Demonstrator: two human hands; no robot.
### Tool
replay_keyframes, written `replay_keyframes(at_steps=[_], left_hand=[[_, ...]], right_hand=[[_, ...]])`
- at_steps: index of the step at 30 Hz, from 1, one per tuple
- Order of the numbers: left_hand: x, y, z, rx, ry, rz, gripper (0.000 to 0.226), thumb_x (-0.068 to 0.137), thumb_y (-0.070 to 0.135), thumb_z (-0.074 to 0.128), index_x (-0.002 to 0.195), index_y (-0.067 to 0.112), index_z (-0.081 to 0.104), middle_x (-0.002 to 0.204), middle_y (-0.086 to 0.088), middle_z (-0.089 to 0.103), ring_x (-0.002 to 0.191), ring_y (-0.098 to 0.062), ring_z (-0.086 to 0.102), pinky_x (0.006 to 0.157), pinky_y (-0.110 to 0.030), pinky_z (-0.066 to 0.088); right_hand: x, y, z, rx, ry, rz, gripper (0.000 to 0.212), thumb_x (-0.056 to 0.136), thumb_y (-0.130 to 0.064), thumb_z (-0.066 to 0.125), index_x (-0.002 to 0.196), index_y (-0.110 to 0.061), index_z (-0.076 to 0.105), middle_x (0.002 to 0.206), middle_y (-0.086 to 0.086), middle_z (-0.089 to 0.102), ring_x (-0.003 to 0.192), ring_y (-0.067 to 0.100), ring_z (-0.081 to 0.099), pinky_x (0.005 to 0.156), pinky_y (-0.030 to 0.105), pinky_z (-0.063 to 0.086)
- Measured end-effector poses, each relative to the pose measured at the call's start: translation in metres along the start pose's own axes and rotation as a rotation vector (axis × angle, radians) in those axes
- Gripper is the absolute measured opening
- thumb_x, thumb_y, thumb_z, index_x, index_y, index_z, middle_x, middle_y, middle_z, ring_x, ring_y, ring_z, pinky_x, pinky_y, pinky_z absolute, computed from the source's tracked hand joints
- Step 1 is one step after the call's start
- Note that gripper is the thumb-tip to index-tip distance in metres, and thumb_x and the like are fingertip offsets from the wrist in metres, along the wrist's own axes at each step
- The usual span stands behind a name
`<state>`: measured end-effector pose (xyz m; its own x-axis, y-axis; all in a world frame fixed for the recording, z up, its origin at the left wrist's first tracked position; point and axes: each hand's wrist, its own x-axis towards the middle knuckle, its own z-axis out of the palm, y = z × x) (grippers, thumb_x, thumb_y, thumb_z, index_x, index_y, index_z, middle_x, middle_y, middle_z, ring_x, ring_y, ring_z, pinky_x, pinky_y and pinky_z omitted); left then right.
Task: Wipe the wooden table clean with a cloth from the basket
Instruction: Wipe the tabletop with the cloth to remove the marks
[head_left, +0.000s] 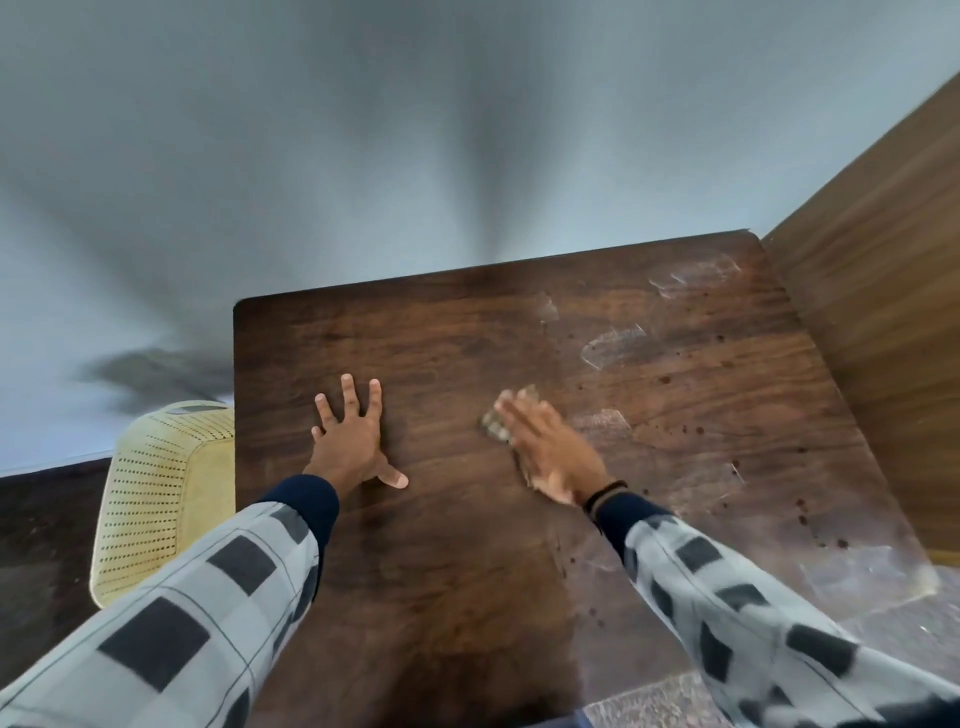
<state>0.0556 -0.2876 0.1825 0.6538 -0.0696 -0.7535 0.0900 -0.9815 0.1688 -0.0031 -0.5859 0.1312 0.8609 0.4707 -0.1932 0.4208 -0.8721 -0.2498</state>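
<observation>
Wiping seems midway: right hand (545, 449) presses the cloth (494, 428) flat mid-frame, left hand (350, 441) lies spread on the table (457, 571); smears (618, 345) and spots (691, 430) cover its right-of-frame part.

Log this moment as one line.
step: wiping | right hand: presses cloth on table | left hand: flat on table | spots: right side

A single wide-angle view is taken from head height, tilted forward and steeply down. The table (441, 571) is seen from close above; a wall (363, 130) is met at 12 o'clock, a basket (156, 493) at 8 o'clock.
</observation>
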Motion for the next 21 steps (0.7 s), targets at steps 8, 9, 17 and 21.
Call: replay_keyframes(at_steps=[8,9,17,21], left_hand=[[-0.001,0.000,0.001,0.001,0.008,-0.005,0.153,0.060,0.047,0.092,0.152,0.027,-0.028,0.151,-0.008,-0.047,0.143,-0.049,-0.027,0.117,-0.064,0.007],[-0.001,0.000,0.001,-0.002,0.008,-0.002,0.153,0.060,0.047,0.092,0.152,0.027,-0.028,0.151,-0.008,-0.047,0.142,-0.049,-0.027,0.117,-0.064,0.007],[-0.003,-0.004,0.003,-0.016,0.022,0.001,0.152,0.060,0.047,0.092,0.153,0.029,-0.026,0.153,-0.006,-0.045,0.144,-0.048,-0.026,0.117,-0.064,0.007],[-0.001,-0.002,0.002,-0.025,0.021,0.007,0.152,0.060,0.045,0.093,0.153,0.029,-0.026,0.152,-0.006,-0.046,0.143,-0.047,-0.028,0.117,-0.064,0.006]], right_hand=[[-0.052,-0.057,0.028,0.085,0.038,-0.005,0.056,0.110,-0.029,0.027,0.162,-0.016,0.013,0.169,0.002,0.005,0.156,0.020,-0.002,0.127,0.041,0.010],[-0.059,-0.047,0.025,0.056,0.009,-0.110,0.057,0.109,-0.029,0.031,0.162,-0.017,0.015,0.169,0.001,0.007,0.156,0.019,-0.001,0.127,0.039,0.008],[-0.040,-0.037,0.025,0.123,0.159,0.364,0.055,0.110,-0.030,0.023,0.161,-0.013,0.016,0.169,0.003,0.009,0.156,0.021,0.001,0.124,0.047,0.015],[-0.113,-0.090,0.053,0.023,0.090,0.058,0.055,0.109,-0.028,0.030,0.161,-0.013,0.019,0.169,0.005,0.013,0.156,0.021,0.003,0.125,0.040,0.013]])
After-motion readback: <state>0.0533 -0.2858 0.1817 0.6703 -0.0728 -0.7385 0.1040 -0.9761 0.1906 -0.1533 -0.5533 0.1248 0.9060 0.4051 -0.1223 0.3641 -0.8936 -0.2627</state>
